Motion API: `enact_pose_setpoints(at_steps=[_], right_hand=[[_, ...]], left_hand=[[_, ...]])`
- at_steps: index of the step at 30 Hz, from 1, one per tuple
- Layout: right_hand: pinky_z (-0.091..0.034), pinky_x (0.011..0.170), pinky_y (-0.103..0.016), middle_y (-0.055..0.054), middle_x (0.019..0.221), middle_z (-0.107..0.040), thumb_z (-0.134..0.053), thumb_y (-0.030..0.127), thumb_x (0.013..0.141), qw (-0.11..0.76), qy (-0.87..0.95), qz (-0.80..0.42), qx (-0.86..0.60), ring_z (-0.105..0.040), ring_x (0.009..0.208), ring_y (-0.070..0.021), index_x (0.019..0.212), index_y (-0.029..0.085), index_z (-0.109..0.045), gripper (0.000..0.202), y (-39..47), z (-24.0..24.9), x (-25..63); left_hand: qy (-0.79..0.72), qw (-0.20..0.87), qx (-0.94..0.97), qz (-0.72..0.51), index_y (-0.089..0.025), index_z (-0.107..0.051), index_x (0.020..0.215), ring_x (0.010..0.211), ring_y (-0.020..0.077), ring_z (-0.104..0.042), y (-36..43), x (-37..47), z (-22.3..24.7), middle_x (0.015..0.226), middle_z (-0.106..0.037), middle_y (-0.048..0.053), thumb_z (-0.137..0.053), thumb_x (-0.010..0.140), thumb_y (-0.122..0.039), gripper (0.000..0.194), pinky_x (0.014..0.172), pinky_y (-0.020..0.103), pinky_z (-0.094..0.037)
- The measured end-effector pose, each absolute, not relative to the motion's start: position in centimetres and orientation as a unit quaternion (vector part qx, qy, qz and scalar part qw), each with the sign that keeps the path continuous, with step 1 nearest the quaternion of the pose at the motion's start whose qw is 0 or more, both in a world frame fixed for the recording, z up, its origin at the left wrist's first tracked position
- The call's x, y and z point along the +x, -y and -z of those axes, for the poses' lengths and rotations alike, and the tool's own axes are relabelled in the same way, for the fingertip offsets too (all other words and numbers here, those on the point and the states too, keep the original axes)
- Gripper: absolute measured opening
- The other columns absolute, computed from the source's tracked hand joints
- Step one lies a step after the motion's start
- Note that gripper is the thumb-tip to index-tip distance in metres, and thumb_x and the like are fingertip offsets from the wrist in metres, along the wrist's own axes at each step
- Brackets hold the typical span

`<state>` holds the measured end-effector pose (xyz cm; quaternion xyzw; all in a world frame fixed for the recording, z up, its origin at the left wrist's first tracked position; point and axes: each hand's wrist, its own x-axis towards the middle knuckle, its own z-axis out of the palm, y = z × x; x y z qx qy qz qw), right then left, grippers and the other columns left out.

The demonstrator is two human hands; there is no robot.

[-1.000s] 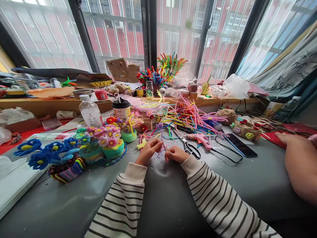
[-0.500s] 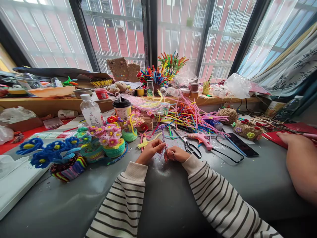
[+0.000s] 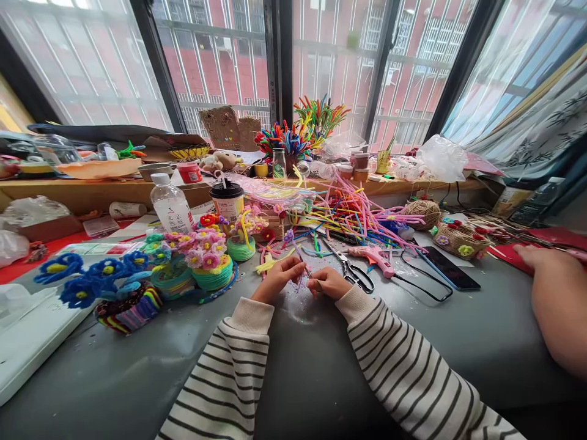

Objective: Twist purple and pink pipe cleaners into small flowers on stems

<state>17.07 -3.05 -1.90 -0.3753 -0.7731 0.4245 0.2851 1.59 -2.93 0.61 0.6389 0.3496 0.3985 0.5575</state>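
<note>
Between the two hands at the middle of the grey desk [image 3: 293,366], the left hand [image 3: 279,278] and right hand [image 3: 329,282] each pinch a thin purple pipe-cleaner flower stem [image 3: 299,253]. Black-handled scissors [image 3: 352,272] lie at two o'clock, just beside the right hand.

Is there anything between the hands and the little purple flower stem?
Nothing visible. The left hand and right hand both already pinch the thin purple pipe-cleaner flower stem between their fingertips. The silver scissors with black handles lie just right of the right hand on the grey table, apart from the stem.
</note>
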Motion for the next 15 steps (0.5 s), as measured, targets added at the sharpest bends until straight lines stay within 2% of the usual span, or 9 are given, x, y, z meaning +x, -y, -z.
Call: enact_pose_setpoints(at_steps=[3,10,15], right_hand=[[-0.018,0.041,-0.021,0.006,0.034,-0.027,-0.045,0.065,0.056,0.301,0.758,-0.423,-0.396,-0.024,0.038,-0.0039,0.040,0.013,-0.047,0.055,3.00,1.97,16.96],[-0.020,0.041,-0.021,0.006,0.034,-0.030,-0.047,0.066,0.054,0.314,0.745,-0.423,-0.410,-0.025,0.038,-0.0039,0.038,0.013,-0.046,0.055,2.98,2.06,16.68],[-0.022,0.042,-0.021,0.005,0.035,-0.034,-0.049,0.062,0.056,0.318,0.744,-0.394,-0.437,-0.028,0.039,-0.0044,0.038,0.014,-0.047,0.052,2.95,2.14,16.63]], left_hand=[[-0.354,0.555,0.631,-0.410,-0.015,-0.039,0.056,0.046,0.0053,-0.035,2.80,1.56,-0.44,0.048,-0.037,-0.007,-0.053,0.064,-0.038,0.028,0.049,0.020,-0.029],[-0.375,0.534,0.625,-0.429,-0.016,-0.041,0.058,0.044,0.0052,-0.036,2.60,1.63,-0.21,0.046,-0.038,-0.007,-0.055,0.061,-0.040,0.028,0.047,0.020,-0.030],[-0.398,0.487,0.635,-0.449,-0.015,-0.048,0.062,0.046,0.0063,-0.041,2.75,1.89,-0.19,0.051,-0.045,-0.004,-0.054,0.061,-0.041,0.026,0.048,0.021,-0.034]])
